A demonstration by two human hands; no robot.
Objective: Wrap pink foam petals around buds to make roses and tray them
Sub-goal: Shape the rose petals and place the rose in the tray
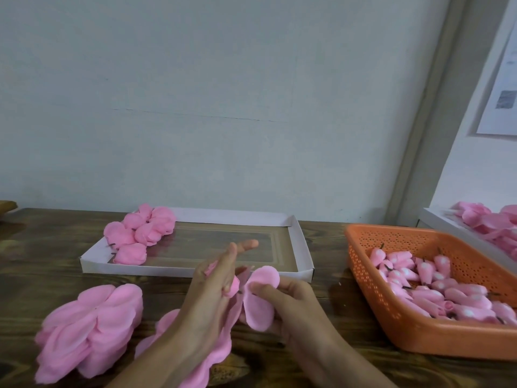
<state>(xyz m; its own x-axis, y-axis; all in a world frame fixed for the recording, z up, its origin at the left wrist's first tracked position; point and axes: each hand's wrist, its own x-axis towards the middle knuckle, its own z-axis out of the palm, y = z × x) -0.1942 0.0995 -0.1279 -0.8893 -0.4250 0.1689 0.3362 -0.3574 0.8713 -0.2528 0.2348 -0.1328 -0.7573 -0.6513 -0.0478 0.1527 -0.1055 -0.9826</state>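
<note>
Wooden table [42, 247]: a white tray [126, 268] at 12 o'clock holds finished roses [140, 233], an orange basket [391, 329] of buds [436, 292] sits at 3 o'clock, stacked petals [92, 329] at 9. At centre, left hand [207, 301] grips a foam piece [234, 285]; right hand [293, 303] pinches its petal [260, 306].

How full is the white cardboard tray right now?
Mostly empty. A handful of finished roses cluster in the far-left corner of the tray; the rest of its floor shows bare.
</note>
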